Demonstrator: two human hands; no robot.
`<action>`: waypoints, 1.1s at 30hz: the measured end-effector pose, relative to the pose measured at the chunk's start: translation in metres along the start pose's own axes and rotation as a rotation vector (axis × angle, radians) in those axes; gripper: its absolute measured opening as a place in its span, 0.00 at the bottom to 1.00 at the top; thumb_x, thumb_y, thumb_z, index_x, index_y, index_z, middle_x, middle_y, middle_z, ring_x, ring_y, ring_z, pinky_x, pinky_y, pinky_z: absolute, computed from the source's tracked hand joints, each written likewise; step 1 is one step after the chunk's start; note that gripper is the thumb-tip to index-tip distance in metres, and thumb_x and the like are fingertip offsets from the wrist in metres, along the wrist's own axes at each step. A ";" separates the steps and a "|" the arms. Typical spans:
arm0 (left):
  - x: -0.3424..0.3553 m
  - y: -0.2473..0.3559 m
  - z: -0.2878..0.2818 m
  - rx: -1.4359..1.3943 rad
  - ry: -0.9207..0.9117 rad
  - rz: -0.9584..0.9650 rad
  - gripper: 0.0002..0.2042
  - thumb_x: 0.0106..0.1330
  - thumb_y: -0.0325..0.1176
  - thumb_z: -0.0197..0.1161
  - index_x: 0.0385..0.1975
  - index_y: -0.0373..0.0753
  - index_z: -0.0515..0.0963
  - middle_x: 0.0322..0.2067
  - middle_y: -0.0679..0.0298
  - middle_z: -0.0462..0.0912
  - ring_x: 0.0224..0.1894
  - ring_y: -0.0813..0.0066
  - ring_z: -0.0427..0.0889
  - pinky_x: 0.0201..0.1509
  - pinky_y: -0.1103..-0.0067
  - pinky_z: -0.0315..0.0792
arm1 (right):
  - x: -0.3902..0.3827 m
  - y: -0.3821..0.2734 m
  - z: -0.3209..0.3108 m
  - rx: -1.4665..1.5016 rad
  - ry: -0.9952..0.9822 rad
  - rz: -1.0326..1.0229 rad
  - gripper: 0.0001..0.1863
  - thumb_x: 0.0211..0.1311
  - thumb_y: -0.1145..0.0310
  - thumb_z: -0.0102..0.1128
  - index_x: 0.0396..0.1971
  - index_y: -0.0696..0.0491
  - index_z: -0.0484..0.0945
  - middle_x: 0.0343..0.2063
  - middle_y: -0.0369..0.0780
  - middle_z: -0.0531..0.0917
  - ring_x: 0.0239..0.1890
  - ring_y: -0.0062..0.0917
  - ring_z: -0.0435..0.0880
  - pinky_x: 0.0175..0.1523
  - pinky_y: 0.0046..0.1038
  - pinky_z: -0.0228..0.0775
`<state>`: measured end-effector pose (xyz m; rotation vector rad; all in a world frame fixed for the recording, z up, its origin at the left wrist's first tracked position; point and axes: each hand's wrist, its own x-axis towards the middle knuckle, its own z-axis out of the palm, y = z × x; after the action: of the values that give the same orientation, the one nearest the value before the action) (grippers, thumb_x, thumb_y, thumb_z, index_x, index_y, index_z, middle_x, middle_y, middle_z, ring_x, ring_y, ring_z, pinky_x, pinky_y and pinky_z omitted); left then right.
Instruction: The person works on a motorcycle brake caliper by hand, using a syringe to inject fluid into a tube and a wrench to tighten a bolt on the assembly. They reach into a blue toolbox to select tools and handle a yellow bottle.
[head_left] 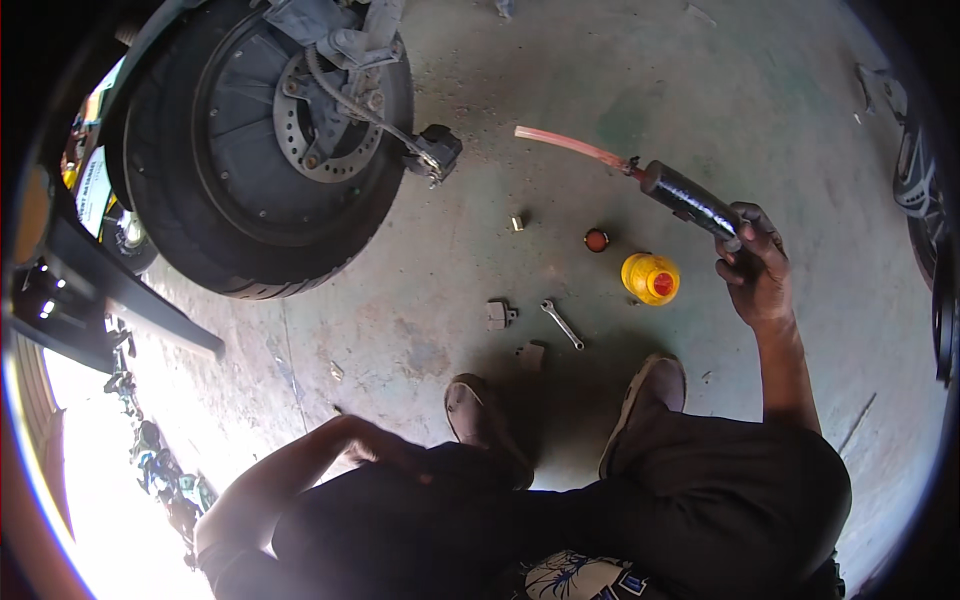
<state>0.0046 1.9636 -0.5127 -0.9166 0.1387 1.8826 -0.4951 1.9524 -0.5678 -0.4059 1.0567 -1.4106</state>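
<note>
My right hand [756, 262] grips a black cylindrical pump [690, 200] with a pinkish-red clear hose [565, 140] reaching left. My left hand [385, 448] rests at my dark trousers, fingers dim and partly hidden. Below the pump stands a yellow bottle [640, 278] with a red top, beside a dark red cap [597, 240] and a small metal piece [517, 223]. Two brake pads [498, 314] [532, 355] and an open-ended wrench [563, 325] lie near my feet. At upper left, a brake caliper [435, 150] hangs beside a black wheel [170, 190] with a perforated disc [335, 160].
Dark bodywork [150, 310] juts in at the left, with clutter [160, 460] along that bright side. Part of another vehicle [915, 180] stands at the right edge. My two shoes [470, 405] [650, 385] are on the concrete floor [780, 120].
</note>
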 end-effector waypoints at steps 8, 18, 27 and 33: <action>-0.004 0.117 -0.008 0.690 0.939 0.774 0.17 0.63 0.30 0.66 0.51 0.39 0.74 0.43 0.64 0.81 0.40 0.77 0.79 0.41 0.80 0.74 | 0.011 0.006 0.045 0.122 0.037 -0.007 0.12 0.57 0.67 0.66 0.39 0.53 0.78 0.24 0.30 0.73 0.23 0.13 0.68 0.23 0.16 0.54; -0.054 0.179 0.069 -0.026 0.881 1.472 0.17 0.64 0.37 0.63 0.50 0.36 0.76 0.43 0.64 0.81 0.44 0.77 0.77 0.47 0.74 0.69 | -0.014 0.016 0.100 0.026 -0.082 0.138 0.12 0.58 0.65 0.67 0.39 0.54 0.78 0.26 0.31 0.75 0.24 0.13 0.68 0.25 0.18 0.56; -0.035 0.183 0.044 -0.382 0.513 1.559 0.16 0.61 0.40 0.68 0.44 0.41 0.77 0.41 0.67 0.79 0.47 0.74 0.74 0.53 0.70 0.62 | -0.025 0.056 0.134 -0.053 -0.050 0.239 0.17 0.57 0.62 0.68 0.42 0.54 0.77 0.30 0.33 0.76 0.26 0.15 0.71 0.26 0.19 0.60; -0.013 0.171 0.005 -0.384 0.483 1.459 0.13 0.60 0.34 0.70 0.41 0.38 0.78 0.38 0.67 0.79 0.44 0.77 0.74 0.49 0.74 0.65 | -0.040 0.046 0.119 -0.839 -0.282 0.032 0.27 0.54 0.59 0.70 0.50 0.57 0.72 0.36 0.40 0.78 0.38 0.26 0.79 0.41 0.28 0.72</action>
<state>-0.1354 1.8710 -0.5502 -1.8016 0.9781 2.9853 -0.3676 1.9570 -0.5278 -1.1477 1.3722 -0.7870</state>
